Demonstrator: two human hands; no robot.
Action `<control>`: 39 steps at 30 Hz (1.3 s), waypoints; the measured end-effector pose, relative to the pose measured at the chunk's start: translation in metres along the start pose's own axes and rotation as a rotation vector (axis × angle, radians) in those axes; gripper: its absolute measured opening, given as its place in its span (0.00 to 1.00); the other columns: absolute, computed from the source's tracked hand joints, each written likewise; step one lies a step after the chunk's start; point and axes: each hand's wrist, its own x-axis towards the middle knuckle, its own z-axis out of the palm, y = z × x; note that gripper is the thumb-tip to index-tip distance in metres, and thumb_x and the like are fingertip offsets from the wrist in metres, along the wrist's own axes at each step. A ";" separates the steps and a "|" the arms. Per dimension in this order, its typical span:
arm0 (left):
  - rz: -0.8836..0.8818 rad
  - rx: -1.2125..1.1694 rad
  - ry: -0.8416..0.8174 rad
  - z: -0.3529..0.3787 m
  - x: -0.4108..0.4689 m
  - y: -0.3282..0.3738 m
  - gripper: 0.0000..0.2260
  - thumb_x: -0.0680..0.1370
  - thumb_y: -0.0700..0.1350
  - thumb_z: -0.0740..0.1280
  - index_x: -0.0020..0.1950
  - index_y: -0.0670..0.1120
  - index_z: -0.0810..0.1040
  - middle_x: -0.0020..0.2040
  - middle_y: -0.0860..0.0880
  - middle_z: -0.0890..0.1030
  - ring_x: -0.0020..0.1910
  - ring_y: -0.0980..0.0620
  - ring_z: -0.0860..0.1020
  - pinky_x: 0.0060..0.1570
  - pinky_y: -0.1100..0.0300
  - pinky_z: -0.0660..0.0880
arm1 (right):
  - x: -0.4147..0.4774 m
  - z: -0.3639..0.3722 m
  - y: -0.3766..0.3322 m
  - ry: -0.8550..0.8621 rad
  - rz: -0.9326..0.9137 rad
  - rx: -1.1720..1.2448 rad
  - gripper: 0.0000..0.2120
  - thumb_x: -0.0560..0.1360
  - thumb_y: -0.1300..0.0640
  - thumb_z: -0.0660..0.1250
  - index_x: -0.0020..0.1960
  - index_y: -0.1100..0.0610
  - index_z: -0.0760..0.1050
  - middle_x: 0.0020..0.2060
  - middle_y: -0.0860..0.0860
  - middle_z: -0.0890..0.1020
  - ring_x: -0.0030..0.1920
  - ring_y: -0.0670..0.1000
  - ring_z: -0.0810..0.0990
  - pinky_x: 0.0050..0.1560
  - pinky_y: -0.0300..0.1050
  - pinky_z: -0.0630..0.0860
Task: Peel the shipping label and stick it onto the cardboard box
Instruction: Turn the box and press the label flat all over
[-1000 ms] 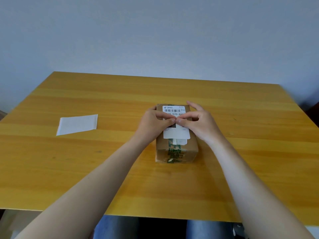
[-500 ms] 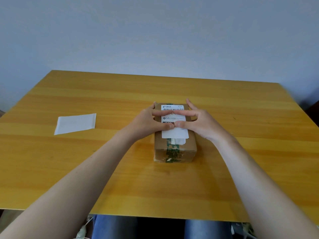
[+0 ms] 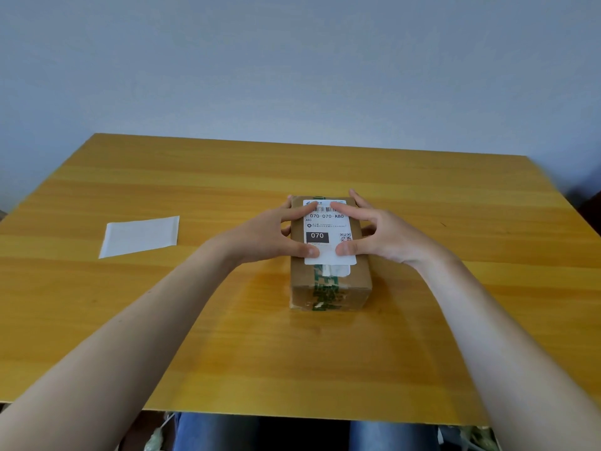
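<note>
Pressing down on the shipping label (image 3: 327, 229) with both hands, fingers spread out flat, not gripping anything. The label sits on top of the cardboard box (image 3: 330, 255), which stands around the middle of the wooden tabletop (image 3: 227, 336). Left hand (image 3: 270, 234) has its index fingertip on the label's far edge by the barcode and its thumb on the near left corner. Right hand (image 3: 383, 232) mirrors that on the other side, thumb on the near right corner. You can read "070-070-A80" and a black "070" block between the fingers. Green printed tape (image 3: 325, 288) runs down the box's near end. Off to the left, well apart from the box, the white backing sheet (image 3: 140, 236) lies flat on the tabletop.
</note>
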 end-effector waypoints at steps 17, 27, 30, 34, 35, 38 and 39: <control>-0.023 0.121 -0.160 -0.015 0.003 -0.001 0.56 0.72 0.51 0.81 0.83 0.67 0.42 0.85 0.62 0.52 0.72 0.57 0.70 0.71 0.55 0.68 | -0.007 -0.008 0.006 -0.108 0.002 -0.027 0.65 0.58 0.41 0.87 0.85 0.41 0.52 0.82 0.36 0.58 0.70 0.43 0.74 0.65 0.35 0.72; -0.040 0.149 -0.176 -0.017 0.019 0.000 0.59 0.71 0.50 0.82 0.84 0.66 0.40 0.85 0.63 0.47 0.74 0.55 0.69 0.72 0.55 0.66 | 0.002 -0.018 0.004 -0.136 0.074 -0.027 0.69 0.53 0.39 0.86 0.84 0.35 0.49 0.77 0.38 0.69 0.66 0.43 0.78 0.73 0.50 0.71; -0.044 0.121 -0.158 -0.020 0.030 0.008 0.62 0.64 0.55 0.83 0.84 0.65 0.40 0.85 0.60 0.51 0.77 0.51 0.68 0.78 0.49 0.62 | 0.013 -0.027 0.001 -0.118 0.099 -0.035 0.69 0.54 0.42 0.87 0.85 0.36 0.50 0.76 0.38 0.71 0.64 0.44 0.80 0.73 0.47 0.71; -0.046 0.014 -0.208 -0.026 0.043 0.008 0.62 0.67 0.51 0.83 0.84 0.66 0.40 0.85 0.59 0.54 0.78 0.51 0.66 0.78 0.49 0.64 | 0.019 -0.034 -0.005 -0.119 0.119 -0.027 0.66 0.59 0.46 0.86 0.85 0.38 0.47 0.76 0.36 0.65 0.63 0.42 0.77 0.72 0.47 0.70; -0.039 -0.034 -0.224 -0.025 0.043 0.007 0.60 0.71 0.46 0.82 0.84 0.65 0.39 0.85 0.58 0.53 0.78 0.51 0.65 0.76 0.53 0.67 | 0.019 -0.035 -0.005 -0.127 0.122 -0.035 0.67 0.59 0.46 0.86 0.85 0.38 0.46 0.75 0.36 0.65 0.63 0.41 0.76 0.73 0.48 0.70; -0.045 -0.251 -0.250 -0.019 0.042 0.003 0.56 0.75 0.34 0.76 0.84 0.64 0.39 0.81 0.54 0.64 0.75 0.51 0.70 0.71 0.55 0.73 | 0.019 -0.034 0.002 -0.145 0.151 -0.010 0.67 0.60 0.45 0.87 0.85 0.36 0.47 0.75 0.36 0.66 0.68 0.44 0.76 0.74 0.50 0.69; -0.065 -0.321 -0.243 -0.015 0.041 0.005 0.55 0.75 0.36 0.77 0.84 0.64 0.40 0.78 0.55 0.68 0.75 0.51 0.71 0.74 0.51 0.71 | 0.019 -0.033 0.003 -0.139 0.148 0.016 0.66 0.60 0.45 0.87 0.85 0.36 0.48 0.77 0.37 0.64 0.72 0.48 0.74 0.76 0.51 0.68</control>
